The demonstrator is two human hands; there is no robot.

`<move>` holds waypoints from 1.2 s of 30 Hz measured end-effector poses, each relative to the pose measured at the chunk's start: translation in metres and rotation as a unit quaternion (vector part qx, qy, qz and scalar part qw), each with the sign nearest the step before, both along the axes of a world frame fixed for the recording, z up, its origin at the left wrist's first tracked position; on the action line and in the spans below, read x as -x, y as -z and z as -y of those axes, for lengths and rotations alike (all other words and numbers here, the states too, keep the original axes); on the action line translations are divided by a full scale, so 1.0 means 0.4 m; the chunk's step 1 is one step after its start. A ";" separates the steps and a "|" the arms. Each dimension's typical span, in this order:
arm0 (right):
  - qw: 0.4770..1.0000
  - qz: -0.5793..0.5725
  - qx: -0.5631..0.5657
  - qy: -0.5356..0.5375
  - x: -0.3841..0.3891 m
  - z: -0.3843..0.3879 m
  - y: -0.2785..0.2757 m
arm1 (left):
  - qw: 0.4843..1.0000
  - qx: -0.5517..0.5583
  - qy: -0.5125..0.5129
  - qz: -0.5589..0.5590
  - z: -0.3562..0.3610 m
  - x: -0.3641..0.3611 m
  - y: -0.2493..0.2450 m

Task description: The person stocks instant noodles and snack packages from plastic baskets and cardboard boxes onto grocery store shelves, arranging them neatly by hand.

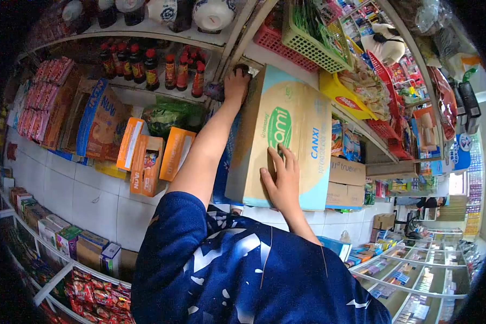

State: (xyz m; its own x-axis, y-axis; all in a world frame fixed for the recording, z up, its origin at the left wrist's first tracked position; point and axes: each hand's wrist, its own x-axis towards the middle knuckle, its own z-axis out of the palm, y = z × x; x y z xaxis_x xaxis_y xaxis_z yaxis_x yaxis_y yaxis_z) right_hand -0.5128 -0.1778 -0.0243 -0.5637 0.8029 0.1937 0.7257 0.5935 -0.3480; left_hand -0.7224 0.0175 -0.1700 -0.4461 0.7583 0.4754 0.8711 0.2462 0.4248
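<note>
A large brown and light-blue carton [254, 156], printed "CANXI", stands in front of my body, tilted in view. My right hand [282, 181] lies flat on its printed face, fingers spread. Stretched past the carton's far left edge, my left hand [236, 87] is by the shelf post. Its fingers are curled at a small dark thing [244, 68] that I cannot make out. Left of that arm are an orange box [177, 154] and an open orange carton [146, 164] with packets inside. A green plastic bag [170, 116] is behind them.
Red-capped sauce bottles [151, 70] line the shelf at the back left. Bowls [213, 15] stand above. Green [313, 43] and yellow [351, 100] baskets jut out at the upper right. A glass display counter [416, 275] is at lower right, and a rack of packets [94, 294] at lower left.
</note>
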 end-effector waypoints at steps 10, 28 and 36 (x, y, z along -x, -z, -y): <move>1.000 0.000 0.014 0.001 -0.005 -0.001 -0.001 | 0.928 -0.219 -0.013 0.299 0.167 -0.079 0.236; 0.999 -0.007 0.031 0.015 -0.006 -0.007 -0.027 | 0.939 -0.008 0.035 0.343 0.303 -0.090 0.392; 1.000 -0.021 0.011 0.016 -0.017 -0.004 -0.012 | 0.989 -0.018 0.079 0.125 0.339 -0.212 0.416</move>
State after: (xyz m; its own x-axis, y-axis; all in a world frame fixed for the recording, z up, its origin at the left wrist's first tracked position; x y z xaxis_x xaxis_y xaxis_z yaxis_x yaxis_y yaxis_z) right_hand -0.5060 -0.1764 -0.0195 -0.5300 0.8244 0.1987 0.7279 0.5625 -0.3922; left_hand -0.6374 -0.1180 -0.3364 -0.4303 0.8129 0.3926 0.7640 0.0963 0.6380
